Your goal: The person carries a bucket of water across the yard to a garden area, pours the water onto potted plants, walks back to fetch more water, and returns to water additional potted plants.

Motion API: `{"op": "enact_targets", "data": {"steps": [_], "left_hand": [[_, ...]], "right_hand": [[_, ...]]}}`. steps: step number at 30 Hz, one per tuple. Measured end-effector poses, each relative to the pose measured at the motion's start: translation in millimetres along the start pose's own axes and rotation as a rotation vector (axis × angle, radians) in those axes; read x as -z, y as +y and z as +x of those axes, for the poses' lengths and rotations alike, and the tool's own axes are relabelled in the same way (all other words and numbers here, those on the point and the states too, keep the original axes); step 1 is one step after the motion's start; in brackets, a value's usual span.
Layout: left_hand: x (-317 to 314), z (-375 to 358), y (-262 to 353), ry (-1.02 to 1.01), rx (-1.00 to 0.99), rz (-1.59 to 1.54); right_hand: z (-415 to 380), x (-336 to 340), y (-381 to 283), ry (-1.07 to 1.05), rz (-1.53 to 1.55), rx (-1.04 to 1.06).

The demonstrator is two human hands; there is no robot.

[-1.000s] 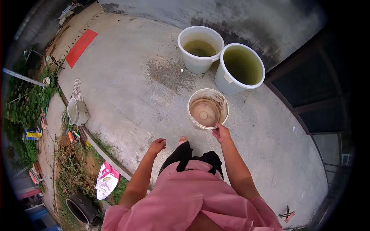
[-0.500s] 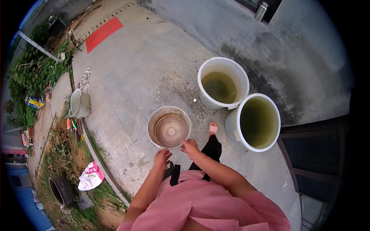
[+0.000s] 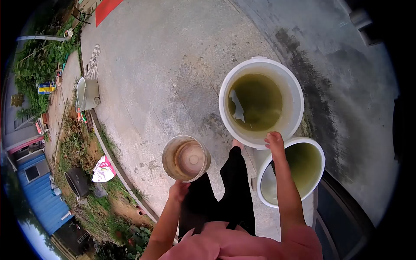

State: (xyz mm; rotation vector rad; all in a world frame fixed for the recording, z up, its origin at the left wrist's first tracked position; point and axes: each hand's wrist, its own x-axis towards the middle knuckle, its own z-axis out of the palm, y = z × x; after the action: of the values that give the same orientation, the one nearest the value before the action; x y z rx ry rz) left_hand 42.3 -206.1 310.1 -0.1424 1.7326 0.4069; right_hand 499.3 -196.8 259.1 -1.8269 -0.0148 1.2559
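Observation:
A small bucket (image 3: 202, 149) with a brown-stained inside hangs at the lower middle, with my left hand (image 3: 178, 190) closed on its near rim. My right hand (image 3: 275, 141) is at the near rim of a large white tub (image 3: 296, 93) holding greenish water, its fingers bent together; what they grip is too small to make out. Below and to the right, partly behind my right forearm, a second white tub (image 3: 321, 157) also holds greenish water.
Concrete paving (image 3: 143, 65) lies around the tubs, with a grey wall (image 3: 346, 108) on the right. At the left are a pale bucket (image 3: 89, 93), a curb, plants, a pink-and-white bag (image 3: 104, 170) and a dark round pot (image 3: 77, 183). A red mat (image 3: 105, 9) lies top left.
My right hand has left the small bucket's rim and moved right to the large tub. My left hand has closed on the bucket's rim. The view has shifted and the tubs appear closer.

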Motion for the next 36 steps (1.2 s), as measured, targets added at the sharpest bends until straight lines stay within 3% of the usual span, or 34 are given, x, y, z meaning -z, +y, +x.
{"op": "enact_targets", "data": {"steps": [1, 2, 4, 5, 7, 9, 11, 12, 15, 20, 25, 31, 36], "left_hand": [[-1.4, 17.2, -1.0, 0.001, 0.007, 0.008], [-1.3, 37.1, 0.0, 0.000, 0.010, 0.019], [2.2, 95.0, -4.9, 0.057, 0.001, 0.068], [2.0, 120.1, -5.7, 0.080, -0.001, 0.095], [-17.2, 156.2, 5.2, 0.185, -0.045, 0.166], [-27.0, 203.2, 14.1, 0.252, -0.065, 0.212], [-43.1, 233.8, 31.4, 0.300, -0.078, 0.228], [-41.2, 258.4, 34.3, 0.294, -0.091, 0.210], [-43.3, 311.3, 49.3, 0.251, -0.108, 0.159], [-57.5, 355.7, 76.8, 0.148, -0.171, 0.181], [-52.6, 401.0, 102.4, 0.213, -0.159, 0.291], [-48.0, 439.0, 142.7, 0.116, -0.207, 0.258], [-51.4, 477.5, 156.1, 0.108, -0.291, 0.094]], "right_hand": [[45.3, 39.2, -8.1, 0.168, -0.247, 0.131], [101.8, 85.5, 2.7, 0.350, -0.557, 0.437], [155.2, 131.9, -32.3, 0.563, -0.952, 0.472], [173.7, 140.1, -44.6, 0.592, -0.993, 0.443], [227.4, 163.0, -44.9, 0.523, -1.006, 0.417], [283.2, 192.0, -37.1, 0.242, -0.704, 0.183], [266.3, 149.1, -55.9, 0.163, -0.415, -0.057], [280.0, 150.3, -44.7, 0.177, -0.325, -0.075], [285.9, 144.9, -30.2, 0.303, -0.470, 0.092], [254.5, 117.1, -44.1, 0.313, -0.508, 0.095], [227.0, 95.6, -41.5, 0.320, -0.576, 0.153], [155.6, 15.6, -52.5, 0.273, -0.640, 0.217], [107.9, -52.8, -51.8, 0.352, -0.741, 0.251]]}}
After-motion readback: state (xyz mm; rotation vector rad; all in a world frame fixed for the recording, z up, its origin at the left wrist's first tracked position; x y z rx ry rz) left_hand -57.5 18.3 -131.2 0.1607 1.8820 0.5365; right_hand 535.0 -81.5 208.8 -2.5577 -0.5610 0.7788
